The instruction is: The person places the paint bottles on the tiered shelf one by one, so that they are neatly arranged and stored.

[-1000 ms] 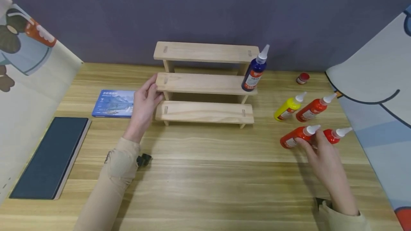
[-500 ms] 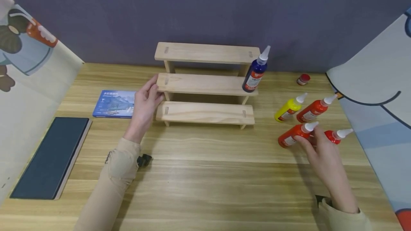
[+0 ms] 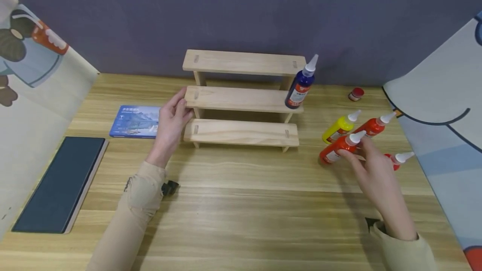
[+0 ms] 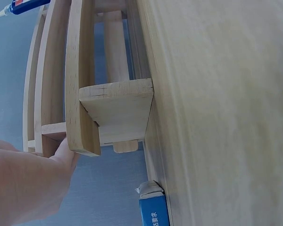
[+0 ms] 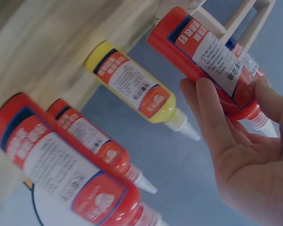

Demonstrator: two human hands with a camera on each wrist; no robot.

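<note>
My right hand [image 3: 376, 179] grips a red paint bottle [image 3: 336, 150] with a white nozzle, thumb on one side and fingers on the other. In the right wrist view this bottle's base is raised off the tabletop. A three-tier wooden stand [image 3: 241, 98] stands at the back middle; my left hand [image 3: 170, 124] holds the left end of its middle board. On that board's right end stands a dark blue paint bottle [image 3: 300, 91]. Beside the right hand are a yellow paint bottle [image 3: 335, 129], a red paint bottle [image 3: 374, 126] and another red one [image 5: 61, 165], partly hidden by the hand in the head view.
A small red-lidded jar [image 3: 355, 93] sits at the back right. Left of the stand lies a blue box [image 3: 136, 121] with a mountain picture, and nearer, a dark flat book-like slab [image 3: 62, 185]. Behind everything rises a dark wall [image 3: 241, 7].
My right hand has lifted the red bottle and carried it left and slightly away from me, toward the yellow bottle in view. The left hand has stayed on the stand.
</note>
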